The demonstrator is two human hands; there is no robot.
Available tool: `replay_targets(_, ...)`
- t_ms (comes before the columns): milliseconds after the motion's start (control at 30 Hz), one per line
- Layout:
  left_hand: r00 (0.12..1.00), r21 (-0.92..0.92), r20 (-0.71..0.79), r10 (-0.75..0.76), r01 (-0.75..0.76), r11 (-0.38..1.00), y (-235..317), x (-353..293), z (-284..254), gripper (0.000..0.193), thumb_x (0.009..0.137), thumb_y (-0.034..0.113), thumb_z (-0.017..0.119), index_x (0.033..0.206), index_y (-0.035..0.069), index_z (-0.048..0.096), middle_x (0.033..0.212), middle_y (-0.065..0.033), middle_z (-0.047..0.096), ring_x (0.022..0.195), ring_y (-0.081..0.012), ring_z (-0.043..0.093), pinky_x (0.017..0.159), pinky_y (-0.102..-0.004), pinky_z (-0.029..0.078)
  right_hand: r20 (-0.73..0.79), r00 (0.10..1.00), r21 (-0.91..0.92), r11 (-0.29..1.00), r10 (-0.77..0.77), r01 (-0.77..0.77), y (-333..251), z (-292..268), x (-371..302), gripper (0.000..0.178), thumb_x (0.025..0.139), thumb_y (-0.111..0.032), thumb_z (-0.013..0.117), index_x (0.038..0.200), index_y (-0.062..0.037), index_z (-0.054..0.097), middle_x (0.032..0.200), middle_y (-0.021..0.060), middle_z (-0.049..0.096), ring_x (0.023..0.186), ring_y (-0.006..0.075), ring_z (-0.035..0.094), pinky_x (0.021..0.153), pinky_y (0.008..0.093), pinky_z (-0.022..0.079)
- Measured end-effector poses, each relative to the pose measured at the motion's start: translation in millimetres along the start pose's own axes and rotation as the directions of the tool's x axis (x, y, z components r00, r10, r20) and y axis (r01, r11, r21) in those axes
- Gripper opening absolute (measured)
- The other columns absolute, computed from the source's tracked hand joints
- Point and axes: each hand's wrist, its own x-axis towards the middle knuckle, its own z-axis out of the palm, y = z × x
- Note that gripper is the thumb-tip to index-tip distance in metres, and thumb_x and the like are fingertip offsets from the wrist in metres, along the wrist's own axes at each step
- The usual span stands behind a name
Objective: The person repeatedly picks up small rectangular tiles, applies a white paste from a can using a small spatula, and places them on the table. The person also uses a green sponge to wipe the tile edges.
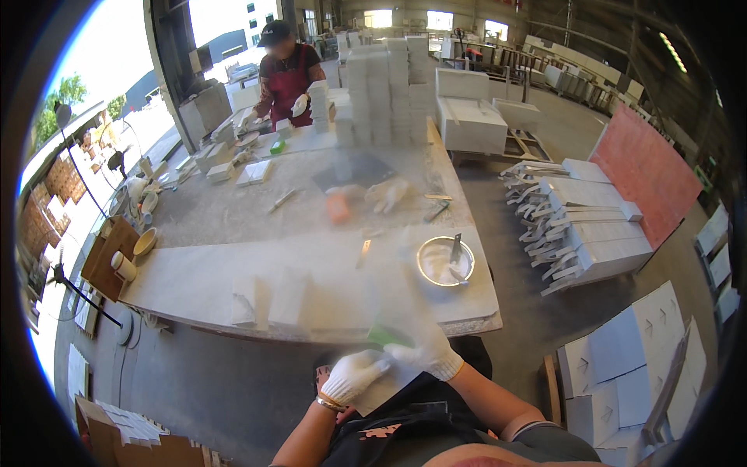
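Note:
Both my hands wear white knit gloves and are close together in front of my body, below the table's near edge. My left hand (354, 377) is closed on the side of a flat pale slab (391, 389), which lies over my lap. Just right of it, my right hand (429, 354) is closed at a small green block (383, 335), partly hidden by its fingers. On the table (187, 272), pale rectangular pieces (288, 300) lie near the front edge. A metal bowl (424, 271) of white paste stands at the right with a putty knife (456, 247) in it.
An orange block (338, 208) and a crumpled glove (389, 194) lie mid-table. Tall stacks of pale slabs (369, 97) rise at the far end. A co-worker in a red apron (286, 86) stands far left. White boxes (603, 233) and a red panel (646, 175) are at right.

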Motion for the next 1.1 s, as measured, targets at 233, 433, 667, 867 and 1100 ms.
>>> replay_targets(233, 0.93, -0.169, -0.239, -0.28, 0.244, 0.955, -3.0, -3.5, -19.5, 0.037, 0.097, 0.028, 0.072, 0.115, -0.005, 0.074, 0.098, -0.0068, 0.075, 0.089, -0.0124, 0.066, 0.084, -0.0299, 0.055, 0.231, 0.953, -0.324, 0.908, -0.197, 0.267, 0.9, -1.5, -18.5, 0.058, 0.08, -0.026, 0.085, 0.134, -0.0147, 0.07, 0.14, 0.0179, 0.061, 0.128, 0.0386, 0.059, 0.11, 0.0476, 0.047)
replay_targets(433, 0.991, -0.167, -0.103, -0.084, 0.066, 0.984, 1.3, 1.7, 2.9, 0.041, 0.097, 0.033, 0.073, 0.116, -0.003, 0.073, 0.096, -0.01, 0.075, 0.091, -0.0149, 0.066, 0.085, -0.032, 0.054, -0.067, 0.997, -0.16, 0.987, -0.024, 0.013, -20.6, -2.4, 4.1, 0.056, 0.081, -0.022, 0.083, 0.134, -0.0144, 0.07, 0.137, 0.0148, 0.063, 0.123, 0.0357, 0.062, 0.106, 0.0463, 0.049)
replay_targets(667, 0.975, -0.096, -0.146, -0.17, 0.157, 0.983, 19.9, -8.2, -9.5, 0.037, 0.095, 0.028, 0.072, 0.116, -0.002, 0.073, 0.095, -0.0085, 0.075, 0.088, -0.0156, 0.066, 0.081, -0.034, 0.055, -0.015, 0.989, -0.177, 0.974, -0.147, 0.142, -7.7, 2.6, -15.3, 0.059, 0.075, -0.007, 0.086, 0.132, -0.0063, 0.07, 0.141, 0.0162, 0.059, 0.13, 0.0301, 0.059, 0.112, 0.0391, 0.048)
replay_targets(867, 0.968, -0.163, -0.154, -0.196, 0.171, 0.972, 17.3, -10.3, -9.0, 0.038, 0.096, 0.03, 0.072, 0.118, -0.001, 0.073, 0.101, -0.0069, 0.075, 0.092, -0.0159, 0.067, 0.086, -0.0329, 0.055, -0.013, 0.994, -0.168, 0.98, -0.109, 0.105, -17.4, 3.7, -18.2, 0.06, 0.076, -0.003, 0.085, 0.133, -0.0049, 0.069, 0.142, 0.0177, 0.059, 0.134, 0.0315, 0.057, 0.114, 0.0406, 0.046)
replay_targets(1100, 0.998, 0.021, -0.057, -0.031, 0.032, 0.999, 9.0, -1.6, 6.5, 0.039, 0.097, 0.032, 0.071, 0.118, -0.001, 0.073, 0.1, -0.0095, 0.073, 0.092, -0.0162, 0.064, 0.087, -0.0316, 0.053, -0.123, 0.992, -0.069, 0.998, 0.004, -0.013, -4.3, 6.2, -9.9, 0.061, 0.078, -0.004, 0.084, 0.136, -0.0039, 0.067, 0.14, 0.0146, 0.061, 0.134, 0.0279, 0.057, 0.114, 0.0379, 0.045)
